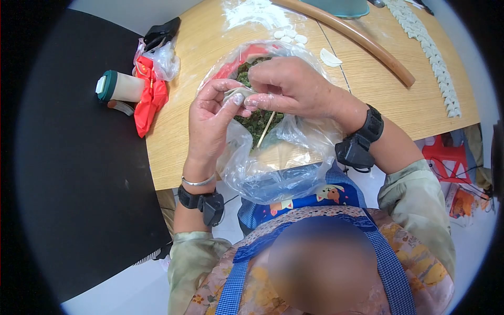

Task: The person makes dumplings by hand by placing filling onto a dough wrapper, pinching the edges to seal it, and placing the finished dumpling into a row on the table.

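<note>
My left hand (211, 113) and my right hand (286, 86) meet over the filling, their fingers closed on a floury dumpling (237, 92). The left fingers support it from the left while the right thumb and fingers pinch its right side. Much of the dumpling is hidden by the fingers. Beneath both hands is chopped green filling (254, 128) in a container lined with a clear plastic bag (247, 176). A thin light stick, perhaps a chopstick (266, 129), slants out of the filling.
Round dough wrappers (290, 35) and a half-moon dumpling (330, 58) lie beyond the bag. A long wooden rod (362, 42) crosses the table, with a row of dumplings (428, 50) further right. Flour (257, 14), a teal bowl (341, 7), a green-lidded bottle (123, 86) and a red bag (149, 102) are around.
</note>
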Demonstrator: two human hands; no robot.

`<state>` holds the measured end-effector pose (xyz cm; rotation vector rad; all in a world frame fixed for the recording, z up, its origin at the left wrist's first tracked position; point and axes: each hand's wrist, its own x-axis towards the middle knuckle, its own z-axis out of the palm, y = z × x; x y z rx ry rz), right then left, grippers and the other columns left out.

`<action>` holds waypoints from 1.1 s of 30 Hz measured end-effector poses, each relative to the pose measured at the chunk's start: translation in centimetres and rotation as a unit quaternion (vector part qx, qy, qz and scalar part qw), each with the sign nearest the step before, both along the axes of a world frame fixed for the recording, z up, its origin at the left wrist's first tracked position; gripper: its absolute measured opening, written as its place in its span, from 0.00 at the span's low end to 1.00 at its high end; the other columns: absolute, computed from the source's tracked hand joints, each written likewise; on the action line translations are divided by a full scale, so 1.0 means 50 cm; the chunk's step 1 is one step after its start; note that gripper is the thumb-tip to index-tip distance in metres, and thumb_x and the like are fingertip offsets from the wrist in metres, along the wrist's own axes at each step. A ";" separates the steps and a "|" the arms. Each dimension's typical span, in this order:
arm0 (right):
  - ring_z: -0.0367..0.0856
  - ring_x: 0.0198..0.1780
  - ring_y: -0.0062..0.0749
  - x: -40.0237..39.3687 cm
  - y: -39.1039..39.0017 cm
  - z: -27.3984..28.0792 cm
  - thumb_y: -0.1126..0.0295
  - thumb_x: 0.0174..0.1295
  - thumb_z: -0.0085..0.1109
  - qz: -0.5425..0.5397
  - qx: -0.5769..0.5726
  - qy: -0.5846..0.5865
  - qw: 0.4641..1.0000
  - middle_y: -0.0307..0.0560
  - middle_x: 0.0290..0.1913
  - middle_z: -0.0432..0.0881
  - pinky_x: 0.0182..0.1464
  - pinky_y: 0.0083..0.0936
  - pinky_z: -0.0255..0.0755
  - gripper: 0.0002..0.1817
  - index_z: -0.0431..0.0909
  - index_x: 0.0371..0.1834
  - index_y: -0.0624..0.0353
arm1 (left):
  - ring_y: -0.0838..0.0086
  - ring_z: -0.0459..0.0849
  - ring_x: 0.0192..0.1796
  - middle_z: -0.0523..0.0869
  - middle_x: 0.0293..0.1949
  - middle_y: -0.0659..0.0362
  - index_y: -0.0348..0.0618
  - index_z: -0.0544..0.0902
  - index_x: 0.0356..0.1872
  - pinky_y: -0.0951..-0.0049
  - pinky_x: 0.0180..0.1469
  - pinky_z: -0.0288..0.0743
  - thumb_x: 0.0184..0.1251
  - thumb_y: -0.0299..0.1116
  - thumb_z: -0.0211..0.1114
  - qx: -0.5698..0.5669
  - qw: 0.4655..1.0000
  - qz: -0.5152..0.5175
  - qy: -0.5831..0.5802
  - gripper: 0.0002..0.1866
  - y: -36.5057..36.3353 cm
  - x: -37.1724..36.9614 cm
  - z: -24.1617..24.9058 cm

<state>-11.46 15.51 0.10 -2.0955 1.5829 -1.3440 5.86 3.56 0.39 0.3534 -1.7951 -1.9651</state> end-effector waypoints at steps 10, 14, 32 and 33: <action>0.80 0.36 0.48 0.007 -0.011 -0.010 0.62 0.63 0.57 -0.010 -0.074 0.055 0.996 0.49 0.31 0.81 0.36 0.39 0.72 0.10 0.79 0.38 0.57 | 0.74 0.86 0.41 0.83 0.40 0.56 0.32 0.76 0.46 0.79 0.41 0.80 0.67 0.20 0.59 -0.071 0.995 -0.028 -0.070 0.08 0.007 0.006 0.020; 0.80 0.37 0.48 0.005 -0.009 -0.006 0.64 0.65 0.55 -0.012 -0.093 0.054 0.994 0.48 0.33 0.82 0.38 0.39 0.73 0.09 0.79 0.40 0.57 | 0.73 0.86 0.40 0.82 0.42 0.54 0.32 0.75 0.48 0.78 0.42 0.81 0.68 0.20 0.58 -0.032 0.999 -0.007 -0.033 0.09 0.007 0.003 0.018; 0.77 0.36 0.50 0.012 -0.010 -0.011 0.67 0.62 0.55 -0.011 -0.103 0.087 0.991 0.49 0.32 0.79 0.38 0.40 0.71 0.07 0.77 0.40 0.57 | 0.76 0.85 0.37 0.83 0.40 0.57 0.33 0.77 0.47 0.80 0.38 0.80 0.66 0.20 0.61 -0.081 0.993 -0.019 -0.084 0.10 -0.002 0.009 0.024; 0.80 0.37 0.48 0.013 -0.010 -0.011 0.65 0.65 0.54 -0.024 -0.112 0.093 0.989 0.48 0.33 0.82 0.38 0.40 0.73 0.09 0.80 0.42 0.56 | 0.77 0.85 0.37 0.83 0.39 0.57 0.33 0.76 0.47 0.80 0.38 0.80 0.65 0.20 0.62 -0.087 0.993 -0.013 -0.074 0.11 0.003 0.006 0.027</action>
